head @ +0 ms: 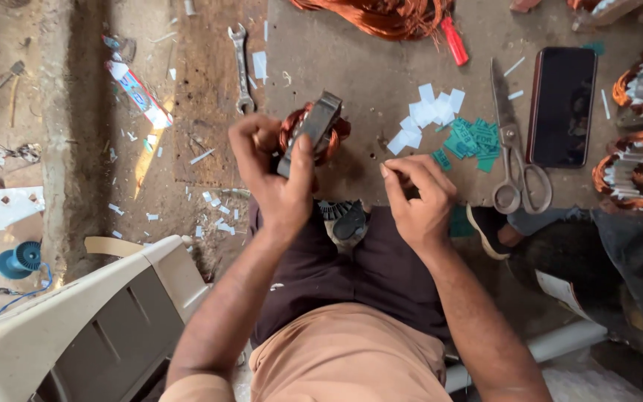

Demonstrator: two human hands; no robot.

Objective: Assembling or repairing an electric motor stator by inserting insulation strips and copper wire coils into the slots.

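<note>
Head view: the wound stator, a metal core ringed by copper coils, is clasped in the left hand above the near edge of the surface. Right of the stator, the right hand pinches its fingertips together, though what they hold cannot be told. Farther right lie paper slips, green slips, scissors and a phone.

Copper-wound motor stator, grey steel core, tilted, raised above the board's near edge
</note>
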